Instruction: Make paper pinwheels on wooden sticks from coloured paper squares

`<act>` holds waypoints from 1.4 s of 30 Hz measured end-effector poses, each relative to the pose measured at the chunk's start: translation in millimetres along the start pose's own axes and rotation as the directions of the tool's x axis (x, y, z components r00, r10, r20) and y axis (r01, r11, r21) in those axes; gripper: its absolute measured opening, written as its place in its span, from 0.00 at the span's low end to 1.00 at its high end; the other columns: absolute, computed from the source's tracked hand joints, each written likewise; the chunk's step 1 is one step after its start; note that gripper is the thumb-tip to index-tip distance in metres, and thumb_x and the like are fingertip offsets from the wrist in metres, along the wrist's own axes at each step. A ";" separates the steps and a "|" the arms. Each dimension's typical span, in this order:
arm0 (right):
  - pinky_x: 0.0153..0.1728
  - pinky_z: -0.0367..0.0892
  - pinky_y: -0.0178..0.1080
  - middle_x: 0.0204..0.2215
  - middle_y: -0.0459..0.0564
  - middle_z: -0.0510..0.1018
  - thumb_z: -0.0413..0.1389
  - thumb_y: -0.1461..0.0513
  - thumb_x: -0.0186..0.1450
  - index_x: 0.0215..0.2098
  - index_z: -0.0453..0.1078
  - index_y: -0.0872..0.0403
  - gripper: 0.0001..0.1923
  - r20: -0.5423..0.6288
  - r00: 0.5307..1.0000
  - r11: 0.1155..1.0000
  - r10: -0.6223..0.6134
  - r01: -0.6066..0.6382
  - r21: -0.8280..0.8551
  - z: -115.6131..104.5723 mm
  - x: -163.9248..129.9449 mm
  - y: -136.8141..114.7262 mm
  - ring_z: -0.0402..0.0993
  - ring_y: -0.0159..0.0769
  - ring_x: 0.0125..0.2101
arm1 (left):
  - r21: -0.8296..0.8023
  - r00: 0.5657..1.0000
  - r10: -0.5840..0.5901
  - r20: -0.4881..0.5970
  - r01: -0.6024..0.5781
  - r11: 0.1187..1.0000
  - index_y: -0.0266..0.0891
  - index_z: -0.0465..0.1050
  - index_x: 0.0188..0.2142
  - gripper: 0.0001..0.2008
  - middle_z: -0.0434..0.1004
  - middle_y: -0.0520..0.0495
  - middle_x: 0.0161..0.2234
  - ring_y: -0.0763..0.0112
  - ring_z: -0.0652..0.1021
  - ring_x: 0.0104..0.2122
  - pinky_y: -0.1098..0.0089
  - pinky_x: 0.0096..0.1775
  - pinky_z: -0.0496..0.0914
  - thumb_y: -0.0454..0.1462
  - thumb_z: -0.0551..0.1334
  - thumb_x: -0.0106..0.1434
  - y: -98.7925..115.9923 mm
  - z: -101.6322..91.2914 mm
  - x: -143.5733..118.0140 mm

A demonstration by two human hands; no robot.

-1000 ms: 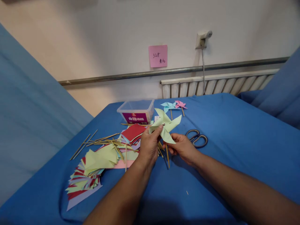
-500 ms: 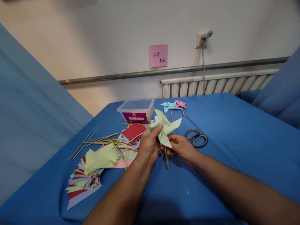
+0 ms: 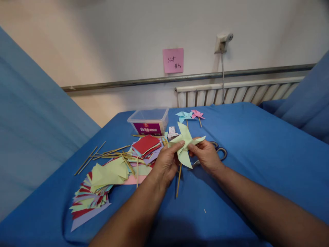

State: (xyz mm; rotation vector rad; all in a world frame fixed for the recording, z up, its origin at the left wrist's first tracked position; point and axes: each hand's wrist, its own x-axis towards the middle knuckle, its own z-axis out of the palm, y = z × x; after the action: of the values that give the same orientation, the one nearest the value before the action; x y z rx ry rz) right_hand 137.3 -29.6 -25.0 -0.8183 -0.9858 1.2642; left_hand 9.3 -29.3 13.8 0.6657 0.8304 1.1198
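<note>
A pale green paper pinwheel [image 3: 184,158] is held between both hands, with a small pin at its centre. My left hand [image 3: 166,163] is closed on it, the thumb pressed beside the pin and the other fingers behind. A thin wooden stick [image 3: 179,181] slants down from behind the pinwheel. My right hand [image 3: 208,156] pinches the right-hand blade near the centre, thumb in front; its other fingers are partly hidden behind the paper. Just beyond the right hand lie dark-handled scissors [image 3: 221,153], partly covered by it.
Left of the hands are stacks of coloured paper [image 3: 109,175] and loose wooden sticks [image 3: 113,155]. Behind them stand a clear plastic box [image 3: 150,118] and a small white box [image 3: 172,130]. A blue pinwheel [image 3: 183,116] and a pink pinwheel [image 3: 197,114] lie at the back of the blue-covered table [image 3: 257,154].
My right hand has moved from low by the stick up to the pinwheel's right blade. The pinwheel has shifted slightly right and turned. The small white box is now more visible, the scissors less.
</note>
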 end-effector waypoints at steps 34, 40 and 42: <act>0.20 0.53 0.31 0.20 0.42 0.69 0.65 0.50 0.53 0.25 0.68 0.55 0.18 0.288 0.934 0.968 0.213 -0.241 0.065 -27.0 11.0 -17.5 0.60 0.25 0.19 | 0.275 0.999 0.008 0.050 -0.022 0.961 0.29 0.75 0.36 0.20 0.79 0.41 0.30 0.67 0.77 0.26 0.68 0.33 0.71 0.35 0.73 0.42 5.2 -2.3 0.3; 0.19 0.51 0.31 0.19 0.40 0.68 0.64 0.51 0.54 0.25 0.65 0.55 0.17 0.255 0.942 0.969 0.216 -0.175 -0.175 -34.1 13.1 -19.0 0.58 0.24 0.18 | 0.426 0.996 0.086 -0.011 -0.073 0.902 0.32 0.73 0.31 0.20 0.76 0.48 0.25 0.72 0.73 0.22 0.71 0.28 0.68 0.39 0.74 0.40 6.7 -1.5 -1.0; 0.19 0.51 0.31 0.19 0.40 0.67 0.63 0.50 0.55 0.24 0.65 0.55 0.18 0.253 0.945 0.961 0.208 -0.149 -0.234 -34.2 13.2 -19.7 0.58 0.24 0.18 | 0.471 0.995 0.102 -0.014 -0.083 0.878 0.32 0.73 0.30 0.19 0.75 0.48 0.24 0.73 0.72 0.22 0.72 0.26 0.67 0.40 0.73 0.40 6.8 -2.6 -0.2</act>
State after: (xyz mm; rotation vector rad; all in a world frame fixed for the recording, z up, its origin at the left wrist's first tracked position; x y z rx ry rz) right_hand 176.8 -18.3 -18.0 -0.9293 -1.3109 1.4754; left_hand 3.7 -27.3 18.0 1.1014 1.1301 1.0222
